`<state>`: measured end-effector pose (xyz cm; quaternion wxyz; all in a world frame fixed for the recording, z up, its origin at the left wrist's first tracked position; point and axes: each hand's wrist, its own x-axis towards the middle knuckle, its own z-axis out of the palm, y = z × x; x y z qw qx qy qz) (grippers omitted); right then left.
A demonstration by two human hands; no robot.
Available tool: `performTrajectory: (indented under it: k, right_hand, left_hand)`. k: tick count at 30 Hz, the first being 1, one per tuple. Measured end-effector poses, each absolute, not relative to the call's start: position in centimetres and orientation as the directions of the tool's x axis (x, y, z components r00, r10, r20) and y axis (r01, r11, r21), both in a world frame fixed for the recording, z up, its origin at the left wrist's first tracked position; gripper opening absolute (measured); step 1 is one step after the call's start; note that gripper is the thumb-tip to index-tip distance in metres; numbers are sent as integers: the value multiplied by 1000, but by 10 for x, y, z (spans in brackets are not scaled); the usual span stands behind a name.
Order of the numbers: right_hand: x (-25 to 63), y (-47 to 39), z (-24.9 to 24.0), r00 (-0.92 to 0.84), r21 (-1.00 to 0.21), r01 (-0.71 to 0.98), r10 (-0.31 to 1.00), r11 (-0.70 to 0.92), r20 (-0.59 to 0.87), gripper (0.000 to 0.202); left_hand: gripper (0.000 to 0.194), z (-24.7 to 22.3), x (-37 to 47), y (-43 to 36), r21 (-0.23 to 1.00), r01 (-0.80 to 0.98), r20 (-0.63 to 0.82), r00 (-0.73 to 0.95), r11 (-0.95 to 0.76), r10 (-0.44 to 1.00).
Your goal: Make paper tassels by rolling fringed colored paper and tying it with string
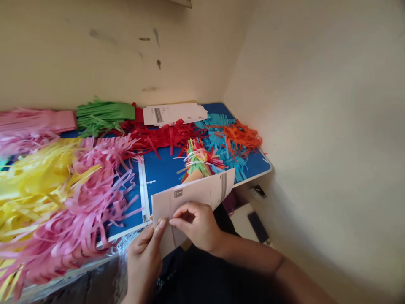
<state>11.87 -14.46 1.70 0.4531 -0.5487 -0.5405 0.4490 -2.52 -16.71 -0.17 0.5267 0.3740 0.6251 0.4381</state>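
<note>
My left hand grips the lower left edge of a white folded printed paper, its thumb on the near face. The paper stands tilted in front of me, with a black-and-grey label mark and a barcode on it. My right hand is closed in a pinch just before the paper's face. Whatever is between its fingertips, if anything, is too small to make out. Beyond the paper's upper edge lies a bundle of multicoloured paper strips tied with white string, its lower end hidden.
On the blue table lie fringed papers: yellow, pink, green, red, light blue and orange. A white printed stack sits at the back. Below the right edge is a dark phone-like object.
</note>
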Motion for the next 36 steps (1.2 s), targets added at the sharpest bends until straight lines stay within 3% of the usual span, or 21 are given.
performTrajectory:
  k: [5,10,14,18,20,22,25,28,36]
  right_hand:
    - [119,-146,18,14,-976,218,1000,-25,-22,9]
    - [119,-145,21,6,-960,280,1000,24,27,5]
    - [120,-145,22,-28,-940,340,999,44,36,6]
    - [130,-143,21,6,-834,549,998,-51,-57,30]
    - [141,-139,22,81,-755,655,995,-14,52,34]
    - [156,-132,25,117,-661,741,948,115,296,33]
    - [176,-117,34,-80,-482,799,857,360,509,37]
    - [184,-107,42,-282,-435,762,850,480,445,30]
    - [167,-121,42,-284,-381,796,845,471,453,26]
  left_hand:
    - [37,2,-19,-167,940,-33,-342,-156,341,927]
    - [38,20,-12,-161,964,69,-229,-273,257,934]
    - [36,33,-9,-161,963,108,-209,-272,245,939]
    - [36,25,-12,-166,962,53,-247,-251,268,936]
    - [39,13,-17,-169,955,12,-286,-230,297,930]
    - [42,0,-23,-170,934,-54,-356,-176,353,918]
    - [46,-16,-34,-166,894,-120,-441,-64,432,895]
    - [47,-18,-41,-159,905,-44,-423,-12,422,906]
    - [46,-2,-43,-148,903,377,-191,-76,206,979]
